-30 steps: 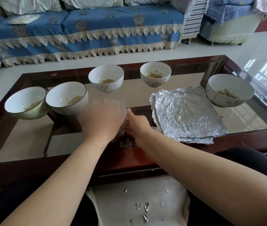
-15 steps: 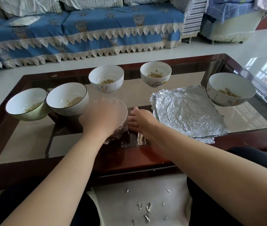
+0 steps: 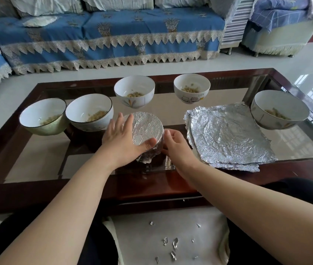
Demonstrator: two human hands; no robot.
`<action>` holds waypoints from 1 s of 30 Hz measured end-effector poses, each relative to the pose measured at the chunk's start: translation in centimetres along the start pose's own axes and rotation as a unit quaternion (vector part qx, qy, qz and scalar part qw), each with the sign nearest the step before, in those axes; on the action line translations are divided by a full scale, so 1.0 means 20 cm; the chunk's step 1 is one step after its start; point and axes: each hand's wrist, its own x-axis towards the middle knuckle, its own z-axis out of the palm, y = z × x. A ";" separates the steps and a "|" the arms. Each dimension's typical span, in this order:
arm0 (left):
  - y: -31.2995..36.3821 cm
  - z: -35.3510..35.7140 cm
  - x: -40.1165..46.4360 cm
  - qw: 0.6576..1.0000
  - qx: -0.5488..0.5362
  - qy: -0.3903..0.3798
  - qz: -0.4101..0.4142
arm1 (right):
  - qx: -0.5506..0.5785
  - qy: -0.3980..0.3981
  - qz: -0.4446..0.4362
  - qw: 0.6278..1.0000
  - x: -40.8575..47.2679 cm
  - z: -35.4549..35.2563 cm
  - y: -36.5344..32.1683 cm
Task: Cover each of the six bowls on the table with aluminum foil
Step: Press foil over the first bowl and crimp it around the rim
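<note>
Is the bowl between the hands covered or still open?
Covered. Foil spans the top of the bowl and wraps down its side; the left hand rests on it, and the right hand touches its side.

I see a home living room: a blue sofa (image 3: pixel 104 35) at 12 o'clock, behind a glass-topped table (image 3: pixel 42 157).

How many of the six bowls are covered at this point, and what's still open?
Done or nearly so: one foil-covered bowl at the near centre. In hand: the left hand rests on its top while the right hand presses foil at its side. Left: five open bowls with food, for example the cartoon bowl; spare foil sheets lie stacked beside.
</note>
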 end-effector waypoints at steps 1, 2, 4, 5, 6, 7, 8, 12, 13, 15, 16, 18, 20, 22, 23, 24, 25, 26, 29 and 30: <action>-0.01 0.01 0.01 1.000 -0.012 -0.001 0.006 | -0.004 0.014 0.002 1.000 0.01 0.01 0.02; -0.01 0.02 0.01 1.000 -0.023 -0.001 0.007 | -0.003 0.026 0.005 1.000 0.02 0.02 0.04; -0.02 0.04 0.03 0.999 -0.032 0.006 0.003 | 0.019 0.058 0.021 0.998 0.02 0.03 0.06; -0.02 0.05 0.03 0.999 -0.032 0.012 0.002 | 0.036 0.070 0.032 0.996 0.02 0.04 0.05; -0.02 0.06 0.03 0.999 -0.032 0.020 0.001 | 0.055 0.074 0.040 0.995 0.01 0.04 0.03; -0.01 0.07 0.03 0.999 -0.032 0.029 0.000 | 0.073 0.075 0.045 0.993 0.00 0.04 0.02; -0.01 0.07 0.02 0.999 -0.033 0.037 -0.001 | 0.091 0.080 0.051 0.991 0.00 0.05 0.02; 0.00 0.08 0.02 0.998 -0.043 0.052 0.002 | 0.127 0.121 0.086 0.981 0.01 0.06 0.04; 0.00 0.08 0.02 0.998 -0.045 0.054 0.001 | 0.127 0.133 0.087 0.979 0.02 0.06 0.04; 0.01 0.08 0.02 0.997 -0.045 0.057 -0.003 | 0.110 0.155 0.082 0.978 0.02 0.08 0.04; 0.01 0.08 0.02 0.997 -0.044 0.058 -0.004 | 0.107 0.165 0.082 0.977 0.03 0.08 0.04; 0.01 0.08 0.02 0.997 -0.047 0.060 -0.008 | 0.110 0.181 0.088 0.973 0.04 0.09 0.04; 0.01 0.08 0.02 0.997 -0.052 0.064 -0.011 | 0.109 0.184 0.092 0.972 0.05 0.10 0.03; 0.01 0.09 0.02 0.996 -0.053 0.071 -0.009 | 0.109 0.179 0.104 0.972 0.05 0.10 0.04; 0.01 0.09 0.02 0.996 -0.053 0.075 -0.008 | 0.110 0.178 0.106 0.972 0.06 0.10 0.04; 0.01 0.09 0.02 0.995 -0.055 0.078 -0.008 | 0.110 0.178 0.105 0.972 0.07 0.10 0.04; 0.02 0.09 0.02 0.995 -0.056 0.080 -0.009 | 0.107 0.177 0.104 0.973 0.07 0.10 0.04; 0.02 0.09 0.03 0.995 -0.057 0.082 -0.010 | 0.106 0.178 0.104 0.973 0.08 0.10 0.04; 0.03 0.09 0.02 0.994 -0.064 0.086 -0.013 | 0.103 0.173 0.095 0.975 0.09 0.08 0.04; 0.03 0.09 0.02 0.994 -0.067 0.087 -0.015 | 0.101 0.170 0.094 0.976 0.09 0.08 0.04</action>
